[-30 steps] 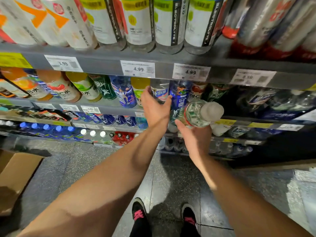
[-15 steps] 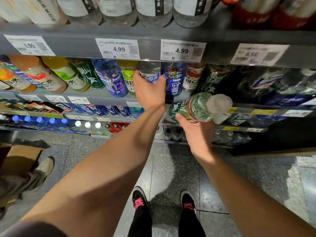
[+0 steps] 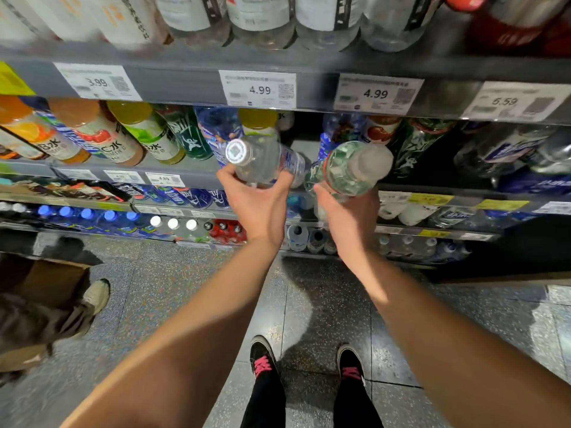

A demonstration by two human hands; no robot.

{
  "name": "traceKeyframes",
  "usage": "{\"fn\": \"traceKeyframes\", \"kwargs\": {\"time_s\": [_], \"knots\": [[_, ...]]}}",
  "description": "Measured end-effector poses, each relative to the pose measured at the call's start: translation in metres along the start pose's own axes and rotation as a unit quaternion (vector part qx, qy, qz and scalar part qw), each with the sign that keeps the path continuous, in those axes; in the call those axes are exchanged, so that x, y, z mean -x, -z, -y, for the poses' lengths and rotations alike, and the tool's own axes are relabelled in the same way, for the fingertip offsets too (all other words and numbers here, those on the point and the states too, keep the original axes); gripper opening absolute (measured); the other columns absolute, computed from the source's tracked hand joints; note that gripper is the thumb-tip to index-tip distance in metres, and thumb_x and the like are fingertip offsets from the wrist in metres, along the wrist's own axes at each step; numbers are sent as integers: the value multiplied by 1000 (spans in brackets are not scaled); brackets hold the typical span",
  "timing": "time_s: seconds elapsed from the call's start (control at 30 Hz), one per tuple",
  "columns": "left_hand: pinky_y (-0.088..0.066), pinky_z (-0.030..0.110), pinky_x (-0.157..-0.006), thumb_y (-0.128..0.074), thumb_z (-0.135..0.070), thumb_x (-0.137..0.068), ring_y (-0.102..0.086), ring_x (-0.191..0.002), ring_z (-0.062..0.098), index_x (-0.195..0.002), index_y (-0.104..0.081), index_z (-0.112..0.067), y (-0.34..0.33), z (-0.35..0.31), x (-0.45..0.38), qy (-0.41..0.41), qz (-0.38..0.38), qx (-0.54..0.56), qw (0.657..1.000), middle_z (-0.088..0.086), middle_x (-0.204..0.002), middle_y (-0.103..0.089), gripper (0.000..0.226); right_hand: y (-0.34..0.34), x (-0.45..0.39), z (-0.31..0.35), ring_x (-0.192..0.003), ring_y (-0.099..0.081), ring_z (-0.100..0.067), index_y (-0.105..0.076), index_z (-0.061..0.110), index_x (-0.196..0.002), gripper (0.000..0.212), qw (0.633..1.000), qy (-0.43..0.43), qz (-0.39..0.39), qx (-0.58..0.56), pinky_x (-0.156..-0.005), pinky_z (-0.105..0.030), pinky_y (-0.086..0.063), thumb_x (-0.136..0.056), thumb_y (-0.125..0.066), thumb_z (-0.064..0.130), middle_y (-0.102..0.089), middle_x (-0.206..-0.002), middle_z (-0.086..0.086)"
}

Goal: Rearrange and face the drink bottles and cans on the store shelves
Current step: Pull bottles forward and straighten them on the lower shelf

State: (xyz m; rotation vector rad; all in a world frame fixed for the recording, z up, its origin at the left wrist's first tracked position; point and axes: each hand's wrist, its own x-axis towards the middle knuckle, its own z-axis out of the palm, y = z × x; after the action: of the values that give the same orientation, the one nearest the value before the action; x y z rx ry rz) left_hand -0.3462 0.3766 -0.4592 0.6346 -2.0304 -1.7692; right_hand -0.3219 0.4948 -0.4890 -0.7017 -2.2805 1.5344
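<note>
Evidently mid-job, the left hand [image 3: 256,202] grasps a clear white-capped bottle [image 3: 262,159] and the right hand [image 3: 346,211] a green-labelled bottle [image 3: 349,168], both held off the middle shelf [image 3: 185,174], whose dark gap [image 3: 306,131] behind remains unfilled and neighbouring rows look unevenly faced.

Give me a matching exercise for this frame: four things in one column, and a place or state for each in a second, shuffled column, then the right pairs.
Things:
1. clear bottle with a blue label
2. green-labelled bottle
3. cardboard box
4. 3.99 price tag

Places or states:
A. on the floor at the left
B. held in the right hand
C. on the shelf edge, upper left
D. held in the left hand

Pairs: 1-D, 2-B, 3-A, 4-C
</note>
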Motion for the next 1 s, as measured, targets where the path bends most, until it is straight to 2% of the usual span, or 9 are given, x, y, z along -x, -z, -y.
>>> {"fn": "traceKeyframes", "kwargs": {"time_s": [0.2, 0.3, 0.43, 0.5, 0.6, 0.7, 0.8, 0.9, 1.0], "knots": [[-42, 8, -73, -85, -5, -66, -53, -75, -4, -96, -41, -23, 44, 8, -15, -11, 32, 17, 999, 0, -94, -54, 56, -42, -15, 7, -117, -60, -14, -63, 7, -122, 72, 1000, 22, 12, 12, -98, -9, -39, -73, -78, 56, -66, -123, -5], [-43, 7, -72, -83, 7, -70, -55, -71, -13, -94, -42, -22, 56, 11, -23, -9, 46, 18, 999, -4, -92, -54, 56, -61, -22, 17, -114, -59, -16, -61, 1, -124, 64, 998, 54, 6, 38, -100, -12, -40, -77, -79, 42, -66, -123, -10], [-44, 8, -75, -87, 1, -69, -56, -77, -10, -98, -46, -21, 68, 18, -33, -25, 66, 12, 997, -4, -96, -58, 54, -76, -26, 33, -110, -63, -27, -55, 1, -126, 65, 994, 72, 0, 82, -95, -36, -51, -74, -80, 32, -67, -120, -14], [-46, 12, -78, -89, -5, -68, -57, -81, -5, -104, -49, -13, 72, 22, -38, -36, 76, 3, 996, -4, -97, -59, 54, -79, -33, 39, -107, -64, -29, -54, 0, -125, 61, 991, 77, -4, 108, -90, -34, -51, -76, -81, 25, -67, -117, -15], [-56, 37, -85, -89, -20, -66, -62, -89, 13, -108, -52, -11, 74, 26, -42, -46, 91, -1, 995, 1, -100, -64, 57, -83, -41, 47, -104, -65, -31, -55, -1, -121, 56, 984, 78, -1, 160, -84, -32, -49, -80, -80, 27, -69, -112, -18], [-54, 33, -85, -90, -29, -63, -64, -90, 17, -107, -54, -18, 73, 23, -42, -59, 90, -26, 994, 2, -100, -65, 57, -83, -38, 51, -102, -65, -31, -60, -2, -114, 50, 978, 65, 8, 200, -80, -31, -46, -82, -79, 31, -69, -108, -18], [-47, 18, -81, -91, -28, -62, -61, -86, 12, -105, -54, -23, 70, 16, -40, -56, 91, -37, 994, -4, -98, -63, 57, -76, -31, 38, -99, -66, -28, -65, 0, -107, 39, 985, 1, 37, 170, -76, -28, -47, -84, -77, 28, -70, -106, -14], [-48, 19, -79, -90, -35, -59, -62, -83, 10, -100, -52, -30, 65, 10, -35, -50, 88, -55, 993, -6, -93, -64, 57, -57, -6, 31, -102, -66, -21, -64, 5, -118, 30, 995, 25, 48, 89, -88, -38, -56, -89, -69, 15, -70, -113, -9], [-48, 23, -74, -92, -37, -57, -59, -76, 8, -99, -51, -25, 53, 3, -23, -31, 89, -97, 991, -6, -88, -63, 60, -34, 29, 30, -113, -59, -15, -56, 12, -133, 47, 994, 39, 105, 6, -94, -29, -50, -88, -65, 21, -62, -128, -5]]}}
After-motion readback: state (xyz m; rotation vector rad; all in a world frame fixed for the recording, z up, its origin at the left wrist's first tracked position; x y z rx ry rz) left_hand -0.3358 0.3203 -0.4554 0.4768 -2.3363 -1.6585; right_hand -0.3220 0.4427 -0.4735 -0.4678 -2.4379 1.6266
